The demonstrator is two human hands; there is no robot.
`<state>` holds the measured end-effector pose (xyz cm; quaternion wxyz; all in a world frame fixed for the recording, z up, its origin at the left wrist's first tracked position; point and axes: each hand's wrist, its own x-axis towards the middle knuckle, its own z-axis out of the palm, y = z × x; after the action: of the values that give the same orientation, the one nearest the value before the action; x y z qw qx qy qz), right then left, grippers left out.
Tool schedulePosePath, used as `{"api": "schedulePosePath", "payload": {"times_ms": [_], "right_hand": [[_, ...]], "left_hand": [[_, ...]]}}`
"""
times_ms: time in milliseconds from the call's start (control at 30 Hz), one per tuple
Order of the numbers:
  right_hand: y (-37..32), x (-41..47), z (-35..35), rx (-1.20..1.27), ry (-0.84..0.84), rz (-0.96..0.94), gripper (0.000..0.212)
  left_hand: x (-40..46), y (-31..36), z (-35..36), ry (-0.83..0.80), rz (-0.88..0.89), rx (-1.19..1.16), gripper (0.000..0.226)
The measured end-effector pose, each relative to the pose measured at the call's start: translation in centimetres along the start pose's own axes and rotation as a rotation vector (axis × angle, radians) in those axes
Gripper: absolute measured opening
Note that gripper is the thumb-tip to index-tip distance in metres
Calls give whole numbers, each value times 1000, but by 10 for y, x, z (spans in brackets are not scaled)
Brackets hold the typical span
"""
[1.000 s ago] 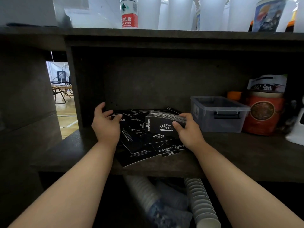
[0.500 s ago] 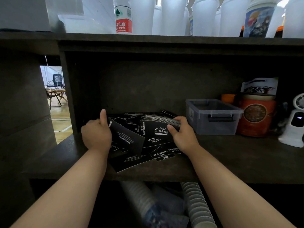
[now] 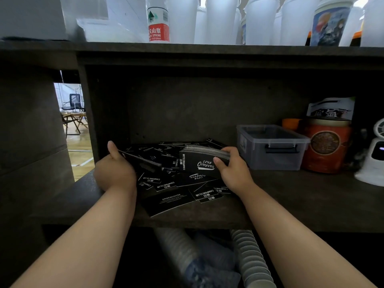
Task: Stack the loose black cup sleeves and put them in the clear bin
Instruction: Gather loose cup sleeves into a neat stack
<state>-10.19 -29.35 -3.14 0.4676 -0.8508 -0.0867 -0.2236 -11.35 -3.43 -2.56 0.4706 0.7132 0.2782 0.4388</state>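
Two bare forearms reach in from the bottom edge, one on each side. No sleeve covers either arm as far as the edge. The left hand (image 3: 115, 175) and the right hand (image 3: 233, 172) are ungloved, with short, plain nails on the thumbs. Wrists are uncovered.

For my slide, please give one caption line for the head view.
Right hand holds a stack of black cup sleeves; left hand lifts one loose sleeve beside the clear bin.
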Motion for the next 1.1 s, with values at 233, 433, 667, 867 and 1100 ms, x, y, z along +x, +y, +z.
{"api": "schedulePosePath", "payload": {"times_ms": [233, 433, 667, 867, 1100], "right_hand": [[1, 0, 0, -4, -3, -4, 37], [2, 1, 0, -7, 3, -8, 37], [2, 1, 1, -10, 12, -13, 37], [3, 3, 1, 3, 73, 1, 37], [4, 2, 1, 2, 74, -10, 36]], "left_hand": [[-3, 6, 5, 3, -108, -149, 69], [-1, -4, 17, -204, -162, -307, 18], [-7, -9, 22, -475, 66, -181, 31], [-1, -8, 24, -496, 38, -179, 61], [-6, -4, 24, -561, 144, -269, 53]]}}
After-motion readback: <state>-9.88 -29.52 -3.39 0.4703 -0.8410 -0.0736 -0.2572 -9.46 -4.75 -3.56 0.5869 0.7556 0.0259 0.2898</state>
